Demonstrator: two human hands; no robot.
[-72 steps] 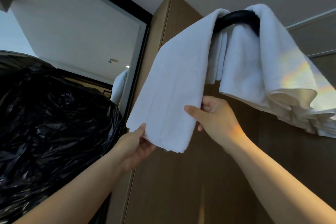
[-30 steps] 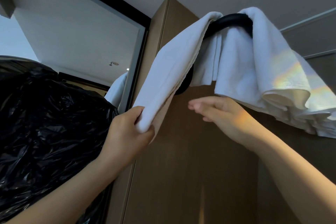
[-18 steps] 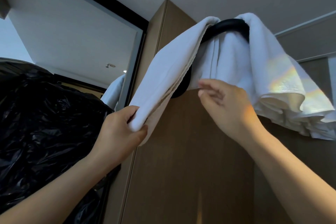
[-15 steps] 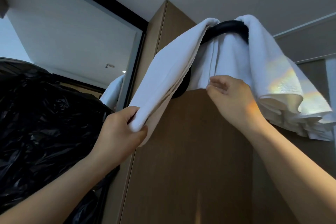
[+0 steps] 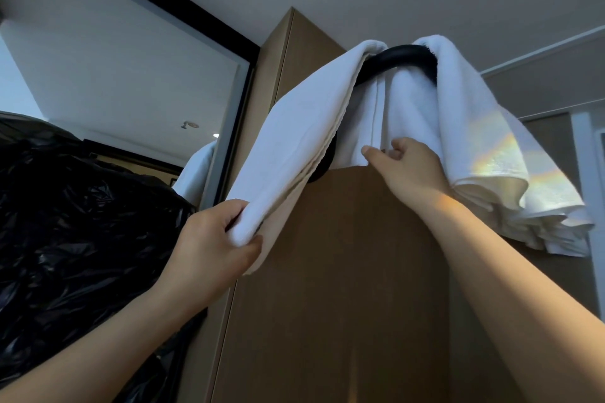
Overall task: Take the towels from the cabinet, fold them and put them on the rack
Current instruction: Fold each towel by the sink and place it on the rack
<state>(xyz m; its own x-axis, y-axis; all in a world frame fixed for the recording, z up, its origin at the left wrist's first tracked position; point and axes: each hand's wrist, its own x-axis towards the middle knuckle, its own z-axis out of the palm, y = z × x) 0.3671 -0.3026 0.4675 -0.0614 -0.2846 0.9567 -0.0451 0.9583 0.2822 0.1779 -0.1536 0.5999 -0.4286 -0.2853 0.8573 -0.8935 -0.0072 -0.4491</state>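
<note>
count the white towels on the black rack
2. Left towel drapes over the rack's left end, gripped by the left hand; right towel bunches over its right end. The right hand pinches cloth hanging between, whose unclear. Folds may hide more.

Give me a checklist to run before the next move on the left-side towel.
1. Front grip: left hand grips the left towel at its front end: ok.
2. Rear grip: right hand pinches its rear layer below the rack: ok.
3. Drape: left towel lies over the rack: ok.
4. Hang: not ok, front end held out sideways.
5. Neighbour: right towel not ok, lower edge bunched.
6. Rack fixing firm: cannot tell.
</note>
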